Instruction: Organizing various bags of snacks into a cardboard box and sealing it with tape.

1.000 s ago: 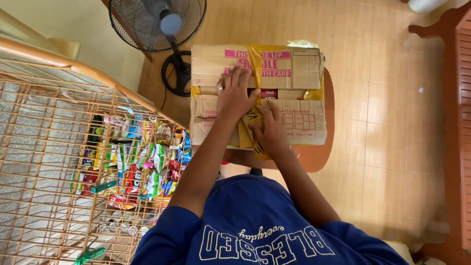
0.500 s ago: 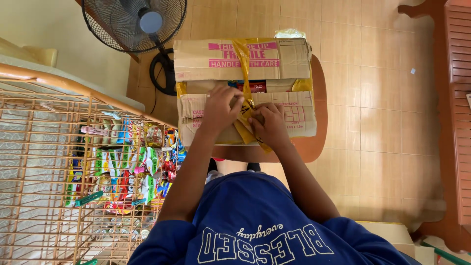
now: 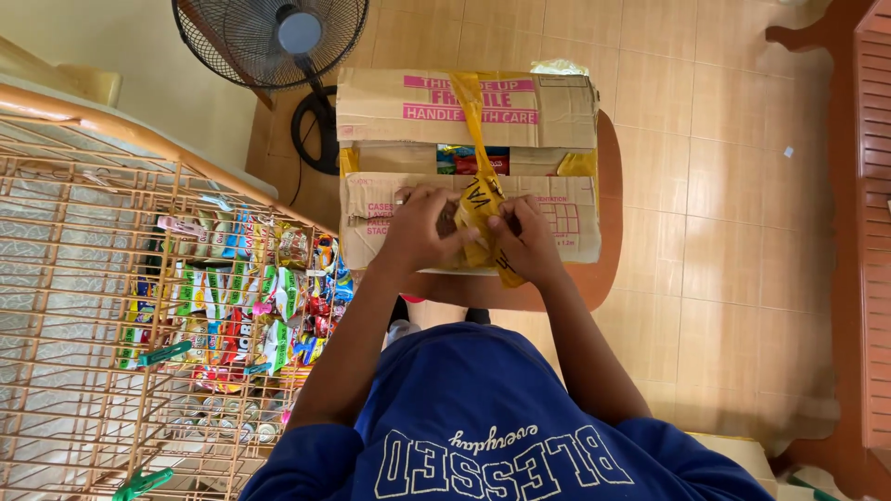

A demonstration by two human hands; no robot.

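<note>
Box on round desk, flaps ajar. Left hand and right hand: fingers clamped on yellow tape between them. Best peeled low, box steadied.

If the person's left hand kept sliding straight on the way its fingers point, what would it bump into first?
The left hand points rightward across the cardboard box, so it would probably meet the yellow tape first, which it already touches, with the right hand just beyond. Depth is hard to judge from above.

L hand slid down off box top to yellow tape, meeting R hand.
</note>
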